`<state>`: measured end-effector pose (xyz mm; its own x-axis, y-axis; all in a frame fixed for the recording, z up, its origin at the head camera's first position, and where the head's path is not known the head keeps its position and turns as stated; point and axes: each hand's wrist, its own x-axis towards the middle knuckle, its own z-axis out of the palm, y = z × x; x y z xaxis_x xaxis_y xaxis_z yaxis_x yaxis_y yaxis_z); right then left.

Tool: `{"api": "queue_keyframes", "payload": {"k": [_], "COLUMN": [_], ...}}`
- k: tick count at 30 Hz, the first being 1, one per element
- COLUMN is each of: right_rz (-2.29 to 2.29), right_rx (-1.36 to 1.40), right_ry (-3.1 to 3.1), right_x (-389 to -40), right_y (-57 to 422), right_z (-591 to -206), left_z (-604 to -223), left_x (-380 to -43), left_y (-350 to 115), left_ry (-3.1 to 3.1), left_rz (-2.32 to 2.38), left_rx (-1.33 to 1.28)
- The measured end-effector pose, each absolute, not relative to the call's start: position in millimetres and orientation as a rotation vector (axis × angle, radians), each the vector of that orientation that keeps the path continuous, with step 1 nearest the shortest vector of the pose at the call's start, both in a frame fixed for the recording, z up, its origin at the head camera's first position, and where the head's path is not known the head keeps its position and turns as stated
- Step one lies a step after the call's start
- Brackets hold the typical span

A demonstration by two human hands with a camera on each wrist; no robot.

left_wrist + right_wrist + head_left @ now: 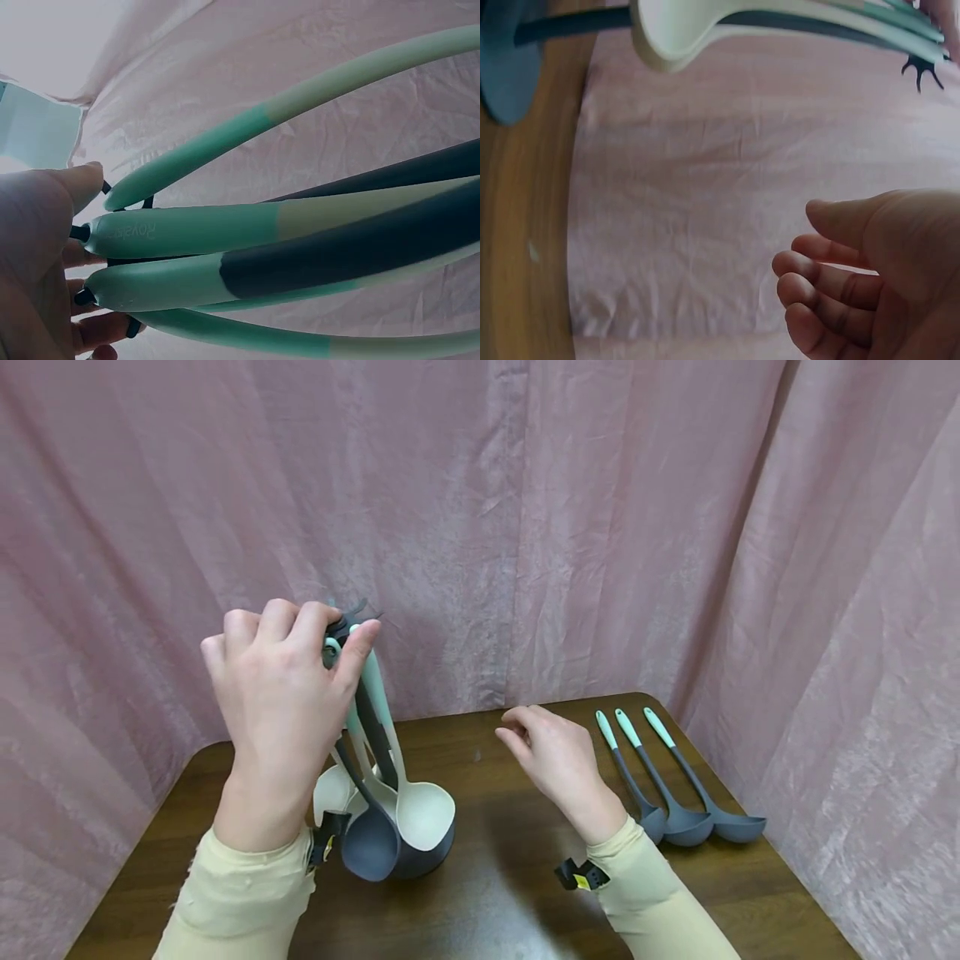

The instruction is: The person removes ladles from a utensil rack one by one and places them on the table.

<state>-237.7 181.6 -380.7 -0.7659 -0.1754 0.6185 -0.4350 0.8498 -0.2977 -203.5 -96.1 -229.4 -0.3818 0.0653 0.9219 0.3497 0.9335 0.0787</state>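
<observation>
On the left of the table stands a dark rotating utensil stand [506,75], hung with several ladles. My left hand [281,681] grips its hooked top from above, thumb on the near side and fingers round the back. Among the hanging pieces, a cream ladle [425,816] and a grey ladle [371,845] face me, both with mint handle ends. In the left wrist view, mint handles [180,231] hang from black hooks close to the fingers. My right hand [558,760] hovers over the middle of the table, fingers loosely curled with nothing in them.
Three grey ladles with mint handles lie side by side at the table's right: a left one [628,781], a middle one [686,827] and a right one [738,827]. Pink curtains [450,527] hang behind and beside the wooden table [480,893].
</observation>
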Motion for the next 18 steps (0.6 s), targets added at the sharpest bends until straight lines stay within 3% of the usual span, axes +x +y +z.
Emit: {"api": "queue_keyframes", "payload": {"k": [18], "right_rz": [0.976], "right_rx": [0.654], "right_ry": [-2.49], "right_x": [-233], "right_y": [138], "right_z": [-356], "left_z": [-225], "left_x": [-210], "left_y": [-79], "left_ry": [-1.915], "left_rz": [-0.212], "left_rx": [-0.263]}}
